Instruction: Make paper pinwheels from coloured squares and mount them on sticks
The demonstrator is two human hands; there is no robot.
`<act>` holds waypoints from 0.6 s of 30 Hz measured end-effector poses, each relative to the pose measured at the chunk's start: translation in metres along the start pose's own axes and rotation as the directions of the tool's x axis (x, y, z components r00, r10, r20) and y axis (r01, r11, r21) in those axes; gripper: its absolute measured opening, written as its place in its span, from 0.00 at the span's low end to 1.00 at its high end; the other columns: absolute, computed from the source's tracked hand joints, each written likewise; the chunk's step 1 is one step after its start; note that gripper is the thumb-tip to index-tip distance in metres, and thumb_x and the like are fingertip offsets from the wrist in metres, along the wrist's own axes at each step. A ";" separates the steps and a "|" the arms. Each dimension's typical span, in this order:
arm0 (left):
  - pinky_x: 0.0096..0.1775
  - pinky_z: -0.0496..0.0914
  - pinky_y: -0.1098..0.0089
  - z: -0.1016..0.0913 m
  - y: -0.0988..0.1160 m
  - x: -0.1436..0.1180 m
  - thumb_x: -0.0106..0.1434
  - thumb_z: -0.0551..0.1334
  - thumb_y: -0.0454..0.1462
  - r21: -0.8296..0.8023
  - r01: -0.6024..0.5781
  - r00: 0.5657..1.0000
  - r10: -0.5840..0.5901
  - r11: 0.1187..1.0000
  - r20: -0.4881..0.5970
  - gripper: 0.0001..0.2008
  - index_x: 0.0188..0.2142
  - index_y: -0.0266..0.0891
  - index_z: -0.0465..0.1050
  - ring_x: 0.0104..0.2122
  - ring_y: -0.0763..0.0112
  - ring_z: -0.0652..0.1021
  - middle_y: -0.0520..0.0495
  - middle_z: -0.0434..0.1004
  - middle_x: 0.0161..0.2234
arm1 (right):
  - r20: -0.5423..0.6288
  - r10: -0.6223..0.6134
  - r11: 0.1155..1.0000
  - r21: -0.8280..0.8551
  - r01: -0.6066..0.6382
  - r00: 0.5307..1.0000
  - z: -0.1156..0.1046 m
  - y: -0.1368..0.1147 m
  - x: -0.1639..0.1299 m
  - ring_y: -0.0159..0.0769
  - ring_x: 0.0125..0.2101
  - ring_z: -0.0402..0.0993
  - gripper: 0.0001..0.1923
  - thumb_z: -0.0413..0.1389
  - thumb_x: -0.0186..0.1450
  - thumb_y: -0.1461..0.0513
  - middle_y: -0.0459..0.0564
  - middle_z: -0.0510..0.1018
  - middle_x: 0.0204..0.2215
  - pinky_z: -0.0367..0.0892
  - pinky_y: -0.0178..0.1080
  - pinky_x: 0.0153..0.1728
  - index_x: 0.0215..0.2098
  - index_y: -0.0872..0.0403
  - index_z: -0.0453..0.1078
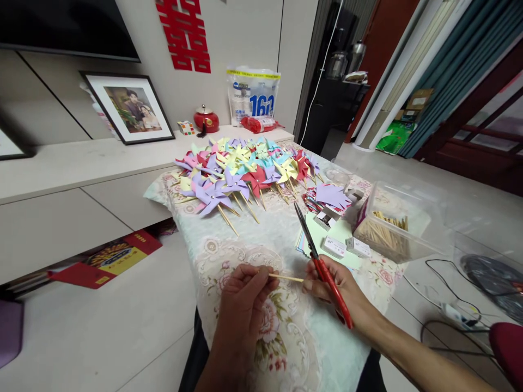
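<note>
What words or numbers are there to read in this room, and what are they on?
"160": on the plastic bag leaning on the wall; its smaller print is blurred.
"囍": the red paper sign on the wall.
Red booklet on the floor: print too small.
Small boxes beside the scissors: unreadable.

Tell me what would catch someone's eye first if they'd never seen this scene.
Most likely the heap of paper pinwheels in purple, yellow, red and blue, piled at the far end of the floral tablecloth. Next, close to the camera, the left hand and right hand pinch a thin wooden stick between them, the right also gripping red-handled scissors. A clear box of sticks sits to the right.
</note>
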State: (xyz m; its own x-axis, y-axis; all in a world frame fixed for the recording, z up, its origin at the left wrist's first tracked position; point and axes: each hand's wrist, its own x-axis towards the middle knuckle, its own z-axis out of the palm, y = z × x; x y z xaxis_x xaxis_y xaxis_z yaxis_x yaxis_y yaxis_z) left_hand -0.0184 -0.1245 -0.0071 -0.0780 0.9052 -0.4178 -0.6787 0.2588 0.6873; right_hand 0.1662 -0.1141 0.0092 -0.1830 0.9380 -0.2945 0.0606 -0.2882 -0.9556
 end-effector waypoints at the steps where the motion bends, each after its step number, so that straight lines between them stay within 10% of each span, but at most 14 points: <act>1: 0.33 0.74 0.72 -0.002 0.001 0.000 0.46 0.75 0.39 0.073 -0.006 1.000 0.005 0.997 0.013 0.15 0.23 0.37 0.70 0.27 0.73 0.77 0.50 0.79 0.26 | 0.006 -0.009 1.000 0.005 0.009 1.000 -0.001 0.000 0.001 0.30 0.23 0.63 0.15 0.63 0.51 0.57 0.41 0.70 0.22 0.53 0.33 0.23 0.33 0.52 0.66; 5: 0.35 0.72 0.63 -0.010 0.005 0.000 0.51 0.69 0.38 0.624 -0.263 0.959 0.272 0.736 0.083 0.06 0.26 0.41 0.73 0.27 0.64 0.76 0.50 0.77 0.24 | 0.007 -0.058 0.998 0.008 0.058 0.998 -0.005 -0.002 0.005 0.30 0.21 0.64 0.13 0.60 0.50 0.60 0.40 0.69 0.19 0.56 0.34 0.25 0.34 0.52 0.65; 8: 0.53 0.63 0.47 -0.011 0.004 -0.004 0.55 0.63 0.35 0.846 -0.480 0.770 0.573 0.234 0.279 0.09 0.36 0.43 0.80 0.44 0.50 0.77 0.42 0.82 0.39 | 0.044 -0.074 0.997 0.000 0.074 0.996 -0.006 -0.005 0.007 0.29 0.20 0.61 0.14 0.62 0.51 0.59 0.37 0.65 0.19 0.57 0.35 0.26 0.32 0.52 0.64; 10: 0.59 0.54 0.43 -0.006 0.002 -0.009 0.58 0.60 0.34 0.829 -0.554 0.676 0.619 0.070 0.400 0.13 0.41 0.44 0.81 0.50 0.47 0.75 0.41 0.82 0.45 | 0.086 -0.060 0.998 0.012 0.059 0.994 -0.004 -0.005 0.007 0.26 0.20 0.56 0.16 0.64 0.52 0.57 0.36 0.61 0.20 0.55 0.34 0.24 0.32 0.52 0.63; 14: 0.50 0.66 0.54 0.007 -0.005 -0.018 0.59 0.61 0.34 0.757 -0.594 0.790 0.374 0.272 0.485 0.09 0.32 0.46 0.82 0.37 0.54 0.79 0.43 0.82 0.33 | 0.118 -0.065 0.998 -0.018 0.068 0.991 0.002 -0.004 0.006 0.25 0.21 0.49 0.19 0.68 0.53 0.56 0.36 0.57 0.21 0.51 0.33 0.23 0.32 0.52 0.63; 18: 0.33 0.69 0.67 0.011 -0.012 -0.017 0.57 0.64 0.36 0.743 -0.389 0.921 0.233 0.544 0.311 0.05 0.28 0.44 0.80 0.28 0.62 0.76 0.46 0.78 0.25 | 0.078 -0.063 0.998 -0.015 0.064 0.995 0.006 -0.006 0.006 0.26 0.22 0.51 0.21 0.70 0.52 0.55 0.36 0.58 0.21 0.50 0.32 0.23 0.31 0.52 0.63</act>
State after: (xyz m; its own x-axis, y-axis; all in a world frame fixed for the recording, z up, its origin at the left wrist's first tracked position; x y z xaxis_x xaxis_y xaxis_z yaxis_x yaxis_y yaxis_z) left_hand -0.0009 -0.1395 -0.0010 -0.0028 0.9992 -0.0399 0.2039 0.0396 0.9782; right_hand 0.1591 -0.1082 0.0128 -0.2623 0.9363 -0.2335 0.0632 -0.2248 -0.9723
